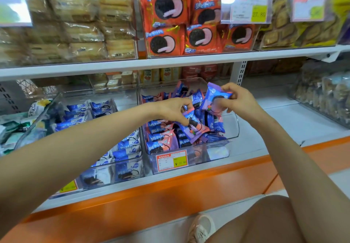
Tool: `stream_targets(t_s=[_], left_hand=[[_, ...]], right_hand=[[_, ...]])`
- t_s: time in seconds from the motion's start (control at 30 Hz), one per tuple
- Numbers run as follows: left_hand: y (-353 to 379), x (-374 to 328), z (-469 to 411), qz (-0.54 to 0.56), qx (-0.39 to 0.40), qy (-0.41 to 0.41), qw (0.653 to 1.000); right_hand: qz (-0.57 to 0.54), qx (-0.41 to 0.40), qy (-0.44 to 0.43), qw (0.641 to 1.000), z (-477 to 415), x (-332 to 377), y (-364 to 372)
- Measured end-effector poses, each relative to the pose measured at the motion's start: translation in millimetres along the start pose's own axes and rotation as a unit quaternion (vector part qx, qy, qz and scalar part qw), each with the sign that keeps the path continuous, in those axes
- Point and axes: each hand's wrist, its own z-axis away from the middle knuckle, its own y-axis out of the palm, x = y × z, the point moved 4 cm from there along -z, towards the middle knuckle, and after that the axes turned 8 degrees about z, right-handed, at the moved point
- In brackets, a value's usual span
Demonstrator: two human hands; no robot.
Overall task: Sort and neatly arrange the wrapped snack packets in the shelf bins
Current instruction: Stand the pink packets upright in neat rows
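Note:
A clear plastic bin on the lower shelf holds several purple-and-pink wrapped cookie packets, some stacked in a row at its front left, others loose. My left hand reaches into the bin and pinches one purple packet lying on the pile. Above the bin's right side, my right hand holds another purple packet upright in its fingers. The clear bin to the left holds several blue-and-white cookie packets.
A price label is on the middle bin's front. The upper shelf carries bins of orange cookie packets, pale biscuits and yellow-wrapped snacks. An orange ledge runs below the shelf. My knee and shoe show at the bottom.

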Motion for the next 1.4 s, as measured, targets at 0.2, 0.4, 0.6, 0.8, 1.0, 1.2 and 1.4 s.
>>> stream_targets(t_s=[0.2, 0.4, 0.6, 0.8, 1.0, 1.2, 1.4], left_hand=[[20, -1, 2, -0.03, 0.034, -0.009, 0.999], [31, 1, 1, -0.121, 0.058, 0.021, 0.991], [32, 7, 9, -0.025, 0.082, 0.015, 0.996], [-20, 0, 19, 0.01, -0.035, 0.023, 0.999], [-8, -1, 9, -0.021, -0.053, 0.022, 0.998], [-6, 3, 7, 0.027, -0.1, 0.021, 0.994], [-11, 8, 12, 0.155, -0.104, 0.031, 0.982]], right_hand=[[-0.023, 0.015, 0.013, 1.0, -3, -6, 4], [-0.045, 0.092, -0.017, 0.995, 0, 2, 11], [-0.007, 0.109, 0.007, 0.994, -1, -1, 14], [0.04, 0.133, -0.014, 0.99, 4, 2, 29], [0.027, 0.14, -0.041, 0.989, 6, 10, 51], [-0.011, 0.155, -0.006, 0.988, 6, 6, 51], [0.142, 0.173, -0.002, 0.975, 3, 1, 18]])
